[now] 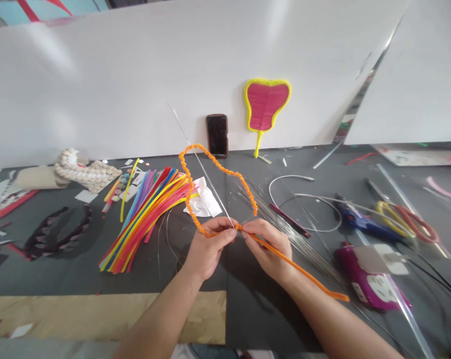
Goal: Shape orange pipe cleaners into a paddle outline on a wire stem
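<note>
Between my hands is an orange pipe cleaner (300,265), its loose straight end running down to the right over my right forearm. A bent frame wrapped in twisted orange pipe cleaner (188,186) rises from my left hand (210,249) in an open loop. My left hand pinches the wrapped part, and a thin bare wire (210,182) sticks up from its fingertips. My right hand (268,247) is closed on the orange pipe cleaner close to the left fingertips. The exact join is partly hidden by the fingers.
A bundle of coloured pipe cleaners (143,219) lies left. Loose metal wires (285,222), a blue glue gun (363,219), scissors (415,224) and a purple power strip (375,289) lie right. A phone (217,134) and a yellow-edged pink fan (267,104) lean on the white board.
</note>
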Motion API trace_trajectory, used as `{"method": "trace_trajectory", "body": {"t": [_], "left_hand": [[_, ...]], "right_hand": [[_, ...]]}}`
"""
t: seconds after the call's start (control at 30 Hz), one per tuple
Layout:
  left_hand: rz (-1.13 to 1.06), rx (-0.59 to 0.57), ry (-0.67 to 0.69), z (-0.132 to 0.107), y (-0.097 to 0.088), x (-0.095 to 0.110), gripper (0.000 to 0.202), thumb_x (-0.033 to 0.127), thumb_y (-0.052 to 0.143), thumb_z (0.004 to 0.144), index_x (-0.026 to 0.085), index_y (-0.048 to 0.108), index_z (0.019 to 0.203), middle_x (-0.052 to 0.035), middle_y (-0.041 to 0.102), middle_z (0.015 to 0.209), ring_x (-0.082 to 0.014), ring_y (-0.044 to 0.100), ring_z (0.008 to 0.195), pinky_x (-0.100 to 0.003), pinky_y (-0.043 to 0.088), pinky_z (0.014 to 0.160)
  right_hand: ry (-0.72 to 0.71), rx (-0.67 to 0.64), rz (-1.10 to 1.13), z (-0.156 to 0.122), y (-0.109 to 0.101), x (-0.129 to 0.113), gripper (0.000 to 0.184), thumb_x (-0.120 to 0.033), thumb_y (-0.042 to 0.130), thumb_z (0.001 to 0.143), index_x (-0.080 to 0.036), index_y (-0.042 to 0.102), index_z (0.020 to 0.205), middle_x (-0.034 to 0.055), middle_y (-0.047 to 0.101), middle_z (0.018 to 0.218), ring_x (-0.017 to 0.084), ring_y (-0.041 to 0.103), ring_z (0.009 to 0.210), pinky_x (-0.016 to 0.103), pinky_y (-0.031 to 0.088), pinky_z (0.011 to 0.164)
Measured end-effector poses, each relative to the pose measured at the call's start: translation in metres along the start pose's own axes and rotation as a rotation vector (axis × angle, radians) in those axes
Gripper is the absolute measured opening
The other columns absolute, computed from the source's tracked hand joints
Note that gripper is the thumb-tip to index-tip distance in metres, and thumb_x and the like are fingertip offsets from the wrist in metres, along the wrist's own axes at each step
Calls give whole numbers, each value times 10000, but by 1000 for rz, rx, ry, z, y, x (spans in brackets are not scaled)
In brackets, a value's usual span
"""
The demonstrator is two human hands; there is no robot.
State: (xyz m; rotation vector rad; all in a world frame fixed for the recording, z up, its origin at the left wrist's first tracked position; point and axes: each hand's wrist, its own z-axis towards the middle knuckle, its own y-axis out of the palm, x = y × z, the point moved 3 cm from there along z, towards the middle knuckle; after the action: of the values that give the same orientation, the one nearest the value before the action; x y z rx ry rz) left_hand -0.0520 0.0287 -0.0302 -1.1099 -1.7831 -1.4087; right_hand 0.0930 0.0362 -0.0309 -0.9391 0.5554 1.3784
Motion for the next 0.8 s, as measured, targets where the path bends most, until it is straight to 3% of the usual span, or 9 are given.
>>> {"method": "trace_trajectory", "body": {"t": [0.33,0.53,0.67,0.8], "left_hand": [[26,-26,28,0,0,-1,134,185,750,650,166,692,769,8,626,706,-70,541,622,-180,425,618],[168,-3,47,2,-2,-1,116,186,738,667,158,689,768,8,617,678,-80,533,640,-188,421,631],[200,31,41,3,-2,-3,133,196,751,643,156,694,756,-3,640,700,-90,546,648,-200,432,639],[244,48,51,2,-3,-3,133,214,753,639,157,701,746,-21,668,742,-109,563,671,-222,447,665]], "right_hand": [[-150,-40,-66,4,-4,-1,259,-57,580,814,-241,606,994,28,665,858,161,614,784,307,508,702],[-290,34,-339,8,-11,-6,217,-75,609,804,-246,648,932,39,614,851,157,549,747,296,476,649],[-345,114,-510,10,-16,-6,166,-122,664,776,-268,665,855,46,637,964,203,498,870,338,458,731],[-365,5,-527,12,-18,-7,192,-121,642,794,-280,640,902,-12,708,956,230,503,942,384,418,808]]}}
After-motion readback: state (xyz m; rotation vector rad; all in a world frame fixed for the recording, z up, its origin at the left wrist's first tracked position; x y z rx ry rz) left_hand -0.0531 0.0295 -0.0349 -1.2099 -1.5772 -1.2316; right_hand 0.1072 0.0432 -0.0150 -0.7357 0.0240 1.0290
